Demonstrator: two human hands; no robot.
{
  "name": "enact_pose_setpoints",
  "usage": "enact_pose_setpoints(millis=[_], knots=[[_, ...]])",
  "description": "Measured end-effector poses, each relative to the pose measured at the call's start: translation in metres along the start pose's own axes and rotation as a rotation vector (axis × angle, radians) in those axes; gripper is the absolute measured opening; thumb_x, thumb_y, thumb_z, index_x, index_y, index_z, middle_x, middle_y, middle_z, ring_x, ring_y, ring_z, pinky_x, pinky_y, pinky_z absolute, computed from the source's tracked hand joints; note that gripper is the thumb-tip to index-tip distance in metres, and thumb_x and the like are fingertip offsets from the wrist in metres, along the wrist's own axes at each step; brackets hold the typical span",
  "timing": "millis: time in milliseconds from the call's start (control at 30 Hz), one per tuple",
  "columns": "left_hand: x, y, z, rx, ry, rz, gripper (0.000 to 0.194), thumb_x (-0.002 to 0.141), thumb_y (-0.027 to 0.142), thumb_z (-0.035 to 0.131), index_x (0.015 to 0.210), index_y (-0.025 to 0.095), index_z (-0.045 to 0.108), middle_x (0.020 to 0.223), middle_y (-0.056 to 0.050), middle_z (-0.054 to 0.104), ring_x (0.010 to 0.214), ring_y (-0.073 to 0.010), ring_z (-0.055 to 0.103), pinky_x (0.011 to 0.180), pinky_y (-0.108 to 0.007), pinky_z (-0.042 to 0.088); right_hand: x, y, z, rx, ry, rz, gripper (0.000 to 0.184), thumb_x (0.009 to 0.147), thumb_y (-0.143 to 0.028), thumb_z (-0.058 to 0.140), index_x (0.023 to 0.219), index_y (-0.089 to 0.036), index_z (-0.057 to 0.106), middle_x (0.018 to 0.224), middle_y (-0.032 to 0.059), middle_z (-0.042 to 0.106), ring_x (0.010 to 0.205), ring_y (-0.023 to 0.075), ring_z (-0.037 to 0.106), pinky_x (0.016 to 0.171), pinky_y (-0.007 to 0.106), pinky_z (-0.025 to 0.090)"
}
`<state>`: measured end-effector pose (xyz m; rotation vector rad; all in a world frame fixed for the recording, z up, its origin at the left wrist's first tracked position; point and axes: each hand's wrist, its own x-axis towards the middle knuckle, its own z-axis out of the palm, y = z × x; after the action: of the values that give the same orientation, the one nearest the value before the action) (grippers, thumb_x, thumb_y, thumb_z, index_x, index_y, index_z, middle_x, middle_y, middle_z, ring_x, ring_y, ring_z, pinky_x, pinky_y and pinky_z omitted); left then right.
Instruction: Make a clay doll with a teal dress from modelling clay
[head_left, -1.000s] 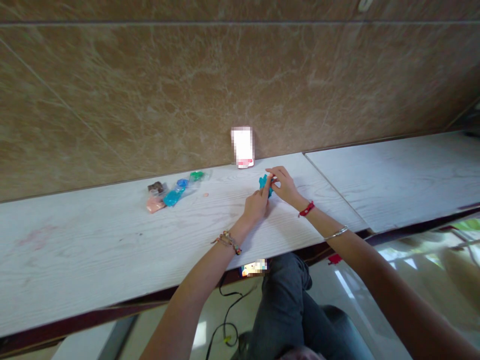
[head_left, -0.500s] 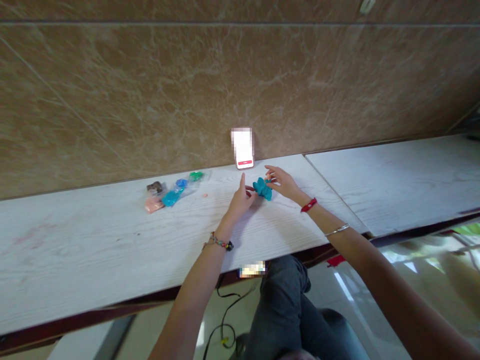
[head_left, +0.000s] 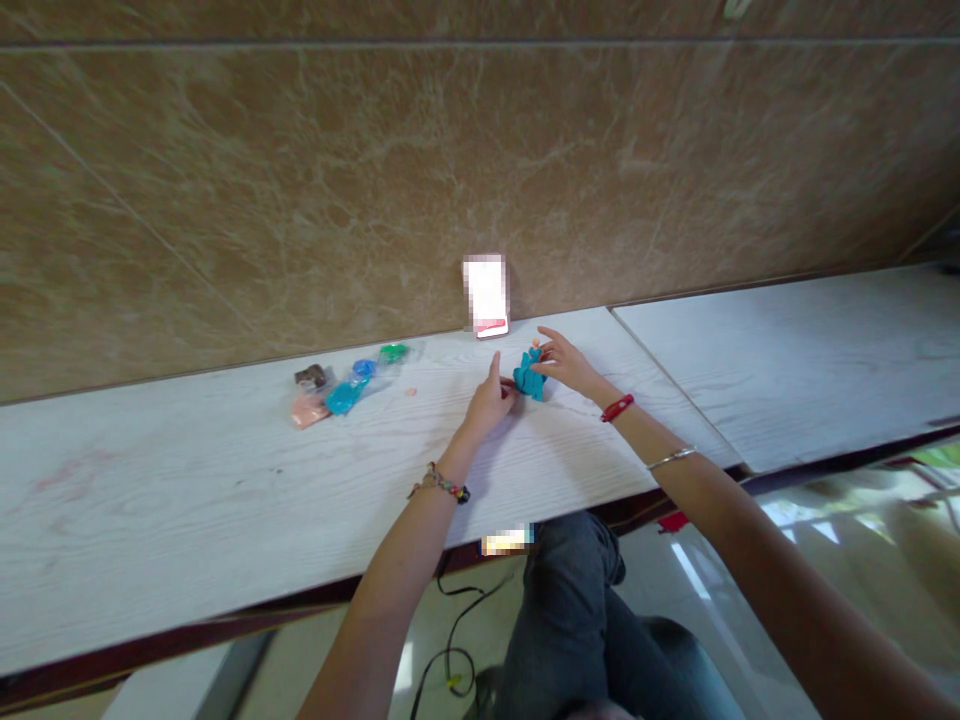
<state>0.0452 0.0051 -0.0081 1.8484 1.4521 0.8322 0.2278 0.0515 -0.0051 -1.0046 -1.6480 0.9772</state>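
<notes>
A teal clay figure made of several lobes is between my two hands, just above or on the white tabletop. My left hand grips its left side, with the index finger pointing up and away. From the right, my right hand holds the figure's upper right edge between thumb and fingers, one finger stretched out. A small peach clay bit shows at the top of the figure by the right fingertips. The fingertips behind the figure are partly hidden.
Left of my hands lie plastic-wrapped clay packs: brown, peach, teal, blue and green. Nearby is a small peach piece. A phone leans against the marbled wall. The table's front edge runs above my knees.
The teal clay figure has turned and shifted slightly right. My left hand has moved right with it, and the peach bit now shows at its top.
</notes>
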Motion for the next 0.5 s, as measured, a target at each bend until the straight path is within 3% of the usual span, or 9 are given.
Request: enact_pose_setpoints(millis=[200,333,500], knots=[[0.005,-0.004,0.005,-0.229,0.077,-0.095,0.084,0.077,0.011,0.06,0.147,0.016,0.013,0.101,-0.008,0.066,0.076,-0.0117,0.063,0.071,-0.024,0.048,0.002,-0.006,0.0,0.042,0.081,0.018,0.067,0.059,-0.032,0.073,0.122,-0.022,0.053,0.081,0.001,0.063,0.073,0.0166,0.062,0.071,0.036,0.053],[0.01,-0.003,0.008,-0.518,0.009,-0.2,0.089,0.079,0.008,0.06,0.147,0.014,0.004,0.08,-0.002,0.065,0.068,-0.0102,0.061,0.069,-0.024,0.047,0.006,-0.013,0.0,0.139,0.094,-0.015,0.069,0.058,-0.037,0.074,0.122,-0.023,0.052,0.08,0.0004,0.064,0.075,0.0172,0.063,0.071,0.035,0.054],[0.005,0.004,0.004,-0.561,0.023,-0.254,0.083,0.078,0.007,0.061,0.145,0.021,0.015,0.064,0.006,0.059,0.057,-0.0077,0.055,0.061,-0.022,0.044,0.008,-0.015,0.002,0.083,0.085,-0.072,0.068,0.059,-0.039,0.073,0.122,-0.025,0.053,0.085,0.0007,0.064,0.078,0.0168,0.063,0.072,0.034,0.054]])
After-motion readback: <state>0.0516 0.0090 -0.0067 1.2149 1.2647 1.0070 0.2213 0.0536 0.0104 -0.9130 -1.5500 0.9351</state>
